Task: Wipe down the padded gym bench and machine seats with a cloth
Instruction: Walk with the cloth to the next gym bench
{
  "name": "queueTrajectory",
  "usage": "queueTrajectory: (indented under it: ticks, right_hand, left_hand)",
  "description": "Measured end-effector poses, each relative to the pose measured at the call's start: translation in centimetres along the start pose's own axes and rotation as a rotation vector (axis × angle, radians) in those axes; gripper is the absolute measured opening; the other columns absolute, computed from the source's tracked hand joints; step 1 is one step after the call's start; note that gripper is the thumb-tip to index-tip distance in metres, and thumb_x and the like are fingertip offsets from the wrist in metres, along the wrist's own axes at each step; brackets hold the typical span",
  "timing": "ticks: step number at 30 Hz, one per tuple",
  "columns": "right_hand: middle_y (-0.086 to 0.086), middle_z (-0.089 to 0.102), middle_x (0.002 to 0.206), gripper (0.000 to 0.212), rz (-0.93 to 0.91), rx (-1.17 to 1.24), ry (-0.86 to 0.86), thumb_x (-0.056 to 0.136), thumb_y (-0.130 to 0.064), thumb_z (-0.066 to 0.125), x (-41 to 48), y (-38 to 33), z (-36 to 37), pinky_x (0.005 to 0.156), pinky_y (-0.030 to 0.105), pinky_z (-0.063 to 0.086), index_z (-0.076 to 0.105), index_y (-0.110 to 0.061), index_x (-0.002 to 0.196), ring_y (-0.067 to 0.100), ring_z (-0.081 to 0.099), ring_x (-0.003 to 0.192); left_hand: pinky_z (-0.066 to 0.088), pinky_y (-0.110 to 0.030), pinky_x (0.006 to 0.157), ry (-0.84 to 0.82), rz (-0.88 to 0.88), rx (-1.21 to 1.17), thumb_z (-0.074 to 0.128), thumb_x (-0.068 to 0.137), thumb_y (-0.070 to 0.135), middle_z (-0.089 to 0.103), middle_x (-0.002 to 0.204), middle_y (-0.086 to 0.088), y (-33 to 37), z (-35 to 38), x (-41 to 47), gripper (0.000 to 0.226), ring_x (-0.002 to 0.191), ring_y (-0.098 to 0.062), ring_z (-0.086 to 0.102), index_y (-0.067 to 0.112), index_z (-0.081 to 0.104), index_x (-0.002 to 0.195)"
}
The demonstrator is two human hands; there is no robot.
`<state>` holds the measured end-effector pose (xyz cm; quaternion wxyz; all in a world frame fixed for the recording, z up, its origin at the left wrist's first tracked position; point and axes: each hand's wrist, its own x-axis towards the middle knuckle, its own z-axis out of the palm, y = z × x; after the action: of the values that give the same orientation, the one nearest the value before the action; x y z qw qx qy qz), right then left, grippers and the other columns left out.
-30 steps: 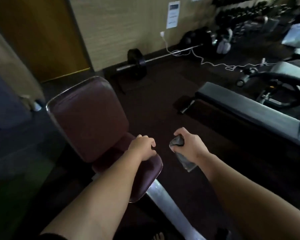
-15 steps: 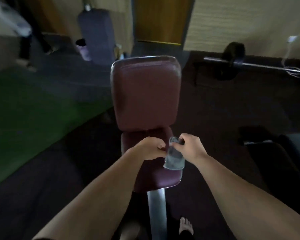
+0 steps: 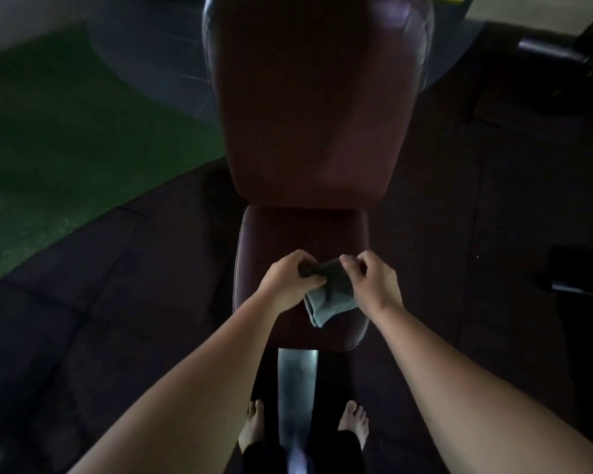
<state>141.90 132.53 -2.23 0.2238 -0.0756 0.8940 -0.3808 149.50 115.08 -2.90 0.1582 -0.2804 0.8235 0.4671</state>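
Left hand (image 3: 290, 280), right hand (image 3: 374, 285) gripping cloth (image 3: 332, 295) over seat pad (image 3: 302, 230)

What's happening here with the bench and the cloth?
A person stands barefoot at the end of a maroon padded bench. Over its seat pad, the left hand grips one top corner of a folded grey cloth and the right hand pinches the other. The cloth hangs between them, not pressed flat, so wiping does not look under way.

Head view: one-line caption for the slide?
Left hand and right hand grip a grey cloth over the maroon seat pad.
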Motion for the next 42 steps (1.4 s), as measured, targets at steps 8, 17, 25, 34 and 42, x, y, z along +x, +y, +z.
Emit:
queueTrajectory:
  ticks: [8, 17, 25, 34, 42]
  right_hand:
    - [0.001, 0.054, 0.141, 0.035, -0.170, -0.254, 0.154, 0.099, -0.034, 0.062, 3.4, 4.9, 4.8, 0.102, 0.039, 0.049, 0.060, -0.021, 0.131, 0.024, 0.045, 0.133]
    - [0.000, -0.011, 0.173, 0.073, -0.510, -0.797, -0.175, 0.105, -0.060, 0.024, 1.4, 5.5, 11.4, 0.129, 0.052, 0.007, 0.011, -0.020, 0.165, 0.020, -0.013, 0.159]
    - [0.003, 0.009, 0.173, 0.069, -0.471, -0.864, -0.052, 0.106, -0.054, 0.023, 9.4, 4.6, 8.5, 0.127, 0.051, 0.018, 0.022, -0.016, 0.163, 0.024, 0.004, 0.160]
    - [0.005, -0.002, 0.174, 0.074, -0.653, -0.896, -0.195, 0.105, -0.058, 0.029, 4.2, 4.1, 11.1, 0.127, 0.053, 0.014, 0.014, -0.017, 0.165, 0.023, -0.007, 0.160]
    - [0.010, 0.016, 0.171, 0.076, -0.287, -0.838, 0.055, 0.103, -0.059, 0.027, 13.6, 1.8, 9.2, 0.128, 0.053, 0.010, 0.018, -0.015, 0.164, 0.032, 0.012, 0.158]
  left_hand:
    - [0.043, -0.036, 0.108, 0.344, 0.157, 0.299, 0.053, 0.104, 0.045, 0.054, 0.146, 0.011, -6.2, 0.9, 4.8, 0.045, 0.138, -0.015, 0.041, 0.032, 0.052, 0.147]
    - [0.003, -0.044, 0.131, 0.324, 0.201, 0.575, 0.022, 0.109, 0.055, -0.010, 0.174, 0.013, -14.3, 1.2, 5.0, 0.063, 0.159, -0.012, -0.016, 0.037, 0.005, 0.166]
    - [0.009, -0.048, 0.131, 0.392, 0.231, 0.554, 0.020, 0.109, 0.055, -0.004, 0.175, 0.011, -15.3, 2.1, 5.5, 0.061, 0.161, -0.014, -0.009, 0.034, 0.010, 0.166]
    - [0.016, -0.052, 0.129, 0.440, 0.258, 0.512, 0.030, 0.107, 0.050, 0.006, 0.175, 0.009, -15.9, 2.4, 5.8, 0.061, 0.161, -0.015, -0.001, 0.032, 0.021, 0.165]
    - [0.011, -0.050, 0.130, 0.451, 0.270, 0.522, 0.024, 0.109, 0.053, 0.004, 0.175, 0.009, -16.1, 2.6, 5.8, 0.061, 0.162, -0.017, -0.001, 0.033, 0.018, 0.166]
